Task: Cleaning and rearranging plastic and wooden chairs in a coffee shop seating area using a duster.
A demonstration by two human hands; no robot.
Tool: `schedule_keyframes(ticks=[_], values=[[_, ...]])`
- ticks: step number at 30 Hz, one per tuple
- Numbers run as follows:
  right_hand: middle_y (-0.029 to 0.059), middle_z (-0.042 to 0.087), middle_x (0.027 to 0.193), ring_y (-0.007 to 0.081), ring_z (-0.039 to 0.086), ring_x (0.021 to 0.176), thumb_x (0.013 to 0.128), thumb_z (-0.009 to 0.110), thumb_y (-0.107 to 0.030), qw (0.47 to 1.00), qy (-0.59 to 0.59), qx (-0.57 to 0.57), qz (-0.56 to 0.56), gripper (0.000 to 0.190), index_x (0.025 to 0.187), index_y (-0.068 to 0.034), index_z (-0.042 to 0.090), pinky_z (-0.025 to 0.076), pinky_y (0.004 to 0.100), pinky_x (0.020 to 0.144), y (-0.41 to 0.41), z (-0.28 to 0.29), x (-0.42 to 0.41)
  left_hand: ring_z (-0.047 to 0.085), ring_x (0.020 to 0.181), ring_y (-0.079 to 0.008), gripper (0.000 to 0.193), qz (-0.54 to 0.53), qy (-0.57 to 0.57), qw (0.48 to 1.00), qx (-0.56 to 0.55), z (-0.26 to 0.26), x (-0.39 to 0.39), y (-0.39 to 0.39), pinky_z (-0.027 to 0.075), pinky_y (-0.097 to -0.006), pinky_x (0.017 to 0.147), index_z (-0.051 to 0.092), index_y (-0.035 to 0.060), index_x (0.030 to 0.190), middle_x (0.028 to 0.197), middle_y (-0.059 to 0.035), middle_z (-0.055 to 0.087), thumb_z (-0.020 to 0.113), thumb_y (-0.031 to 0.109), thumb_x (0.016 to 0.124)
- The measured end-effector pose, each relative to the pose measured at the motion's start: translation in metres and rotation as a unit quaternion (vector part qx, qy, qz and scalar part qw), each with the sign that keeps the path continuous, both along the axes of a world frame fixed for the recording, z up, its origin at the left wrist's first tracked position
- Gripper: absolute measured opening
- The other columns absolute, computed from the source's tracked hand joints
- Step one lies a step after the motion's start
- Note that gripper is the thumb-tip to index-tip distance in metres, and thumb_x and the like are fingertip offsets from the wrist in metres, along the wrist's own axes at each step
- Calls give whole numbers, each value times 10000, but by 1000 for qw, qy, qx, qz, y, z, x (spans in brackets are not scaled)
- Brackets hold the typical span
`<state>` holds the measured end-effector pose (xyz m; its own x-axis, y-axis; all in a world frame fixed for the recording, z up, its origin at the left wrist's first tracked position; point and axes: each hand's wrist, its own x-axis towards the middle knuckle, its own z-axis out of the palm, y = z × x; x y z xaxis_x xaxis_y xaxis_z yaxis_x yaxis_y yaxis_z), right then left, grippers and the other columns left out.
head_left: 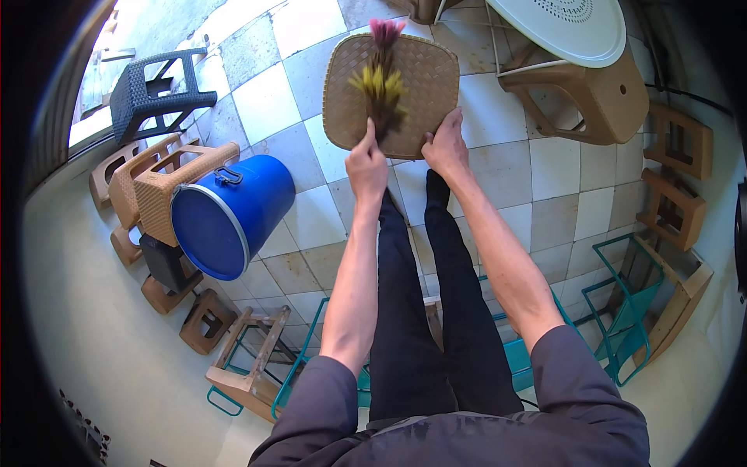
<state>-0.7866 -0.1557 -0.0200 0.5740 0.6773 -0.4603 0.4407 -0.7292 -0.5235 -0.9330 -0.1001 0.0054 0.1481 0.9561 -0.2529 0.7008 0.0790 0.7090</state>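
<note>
My left hand [367,169] is closed around the lower end of a feather-like bunch [380,84] with pink and yellow tufts and a brown middle. The bunch is blurred, so I cannot tell whether it is a duster or dried flowers. It lies over the face of a woven tray [432,76], which is tan, with rounded corners and a braided rim. My right hand [448,143] grips this tray at its near right corner, thumb on the face. The tray is held out in front of me, above the tiled floor; its underside is hidden.
A blue drum [262,204] with a lid lies on the left, beside tan plastic stools [157,204] and a black woven-pattern stool [157,93]. A white round table [566,29] and a brown stool [607,99] stand at upper right. Green-framed chairs [630,309] are behind, at right.
</note>
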Motion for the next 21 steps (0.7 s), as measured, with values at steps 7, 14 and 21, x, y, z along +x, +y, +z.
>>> schedule_keyframes(ticks=[7,14,21], values=[[327,363,1444,446,591,1166,811,798,-351,992,6,-117,-46,1137,1488,162,41,523,457,954,21,25,-3,593,578,-330,441,-1,18,1000,3,-4,-56,-35,455,-373,606,592,199,1360,791,-313,543,518,56,949],[333,388,1451,435,540,1244,806,830,-298,966,104,-183,-149,1212,1505,134,-62,482,431,1041,41,23,0,617,676,-436,484,-7,54,996,-73,12,-107,-62,477,-388,623,589,198,1371,782,-311,579,494,27,929],[337,391,1448,407,578,1212,783,850,-275,967,80,-190,-149,1238,1520,99,-71,506,437,1006,49,29,-13,541,574,-229,428,-19,-13,1000,-14,3,-51,58,473,-382,630,594,207,1363,710,-278,552,507,90,960]])
